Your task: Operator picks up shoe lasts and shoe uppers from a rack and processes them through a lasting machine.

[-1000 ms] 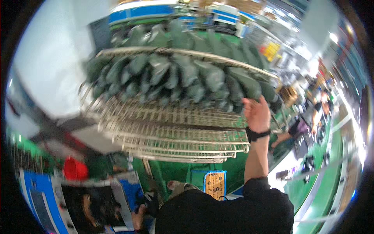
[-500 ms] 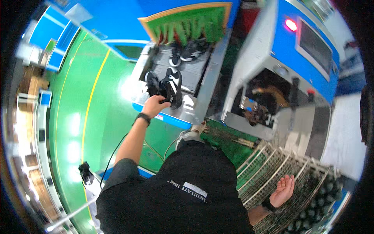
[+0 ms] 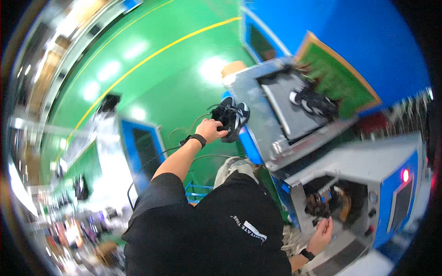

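Note:
My left hand (image 3: 212, 130) is closed on a pair of black sneakers (image 3: 240, 120) with white markings, gripping them at their collar ends. The pair is held off the near end of a grey conveyor (image 3: 253, 99), over the green floor. At the lower right my right hand (image 3: 321, 237) is empty, its fingers extended. It is in front of the opening of a grey and blue machine (image 3: 359, 161), where dark parts sit inside. More black and white sneakers (image 3: 317, 103) rest on the conveyor belt before a green fringed curtain (image 3: 338, 76).
A yellow line (image 3: 161, 53) curves across the green floor (image 3: 152, 87). On the left stands a white bench with blue-framed panels (image 3: 142, 142), with a dark shoe (image 3: 109, 103) near its far end. A red lamp (image 3: 405, 175) glows on the machine. A cable (image 3: 152, 158) hangs near my left arm.
My view has turned left. The sneakers at the conveyor's end are lifted off it in my left hand. My right hand has moved from over the wire rack to the machine's opening.

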`<state>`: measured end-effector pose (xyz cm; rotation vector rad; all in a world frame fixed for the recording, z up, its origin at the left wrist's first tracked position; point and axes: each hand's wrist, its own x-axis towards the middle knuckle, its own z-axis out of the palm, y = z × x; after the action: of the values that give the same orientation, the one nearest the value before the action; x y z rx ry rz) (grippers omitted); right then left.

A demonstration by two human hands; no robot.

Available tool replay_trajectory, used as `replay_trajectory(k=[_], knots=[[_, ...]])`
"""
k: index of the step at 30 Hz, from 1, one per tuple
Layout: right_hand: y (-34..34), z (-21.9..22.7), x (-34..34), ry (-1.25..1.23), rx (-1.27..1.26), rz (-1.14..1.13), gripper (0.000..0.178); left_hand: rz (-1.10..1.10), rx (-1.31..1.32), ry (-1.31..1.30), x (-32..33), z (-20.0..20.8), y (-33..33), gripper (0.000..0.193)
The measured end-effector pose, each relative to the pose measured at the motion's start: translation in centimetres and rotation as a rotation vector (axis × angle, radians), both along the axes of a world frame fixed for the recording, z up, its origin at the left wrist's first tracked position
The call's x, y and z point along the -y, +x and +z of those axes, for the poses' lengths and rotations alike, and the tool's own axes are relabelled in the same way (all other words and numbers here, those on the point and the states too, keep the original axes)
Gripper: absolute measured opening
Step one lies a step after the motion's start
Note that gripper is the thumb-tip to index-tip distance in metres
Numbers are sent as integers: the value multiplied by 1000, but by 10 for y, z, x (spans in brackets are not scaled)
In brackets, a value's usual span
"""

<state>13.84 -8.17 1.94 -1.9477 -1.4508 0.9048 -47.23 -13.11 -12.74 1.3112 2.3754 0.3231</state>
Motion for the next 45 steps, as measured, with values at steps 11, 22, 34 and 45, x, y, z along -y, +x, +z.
replay_trajectory(k=[11, 22, 34, 45], knots=[[-59, -62, -36, -147, 48, 633, 39, 927, -71, -78, 495, 124, -38, 49], [-62, -58, -60, -54, -15, 791, 32, 1415, -513, -343, 564, 58, -78, 41], [-113, 96, -235, 925, 1138, -16, 36, -655, 230, 192, -232, -101, 149, 48], [-63, 36, -237, 1078, 1322, -76, 43, -360, 210, 122, -546, -167, 228, 92]])
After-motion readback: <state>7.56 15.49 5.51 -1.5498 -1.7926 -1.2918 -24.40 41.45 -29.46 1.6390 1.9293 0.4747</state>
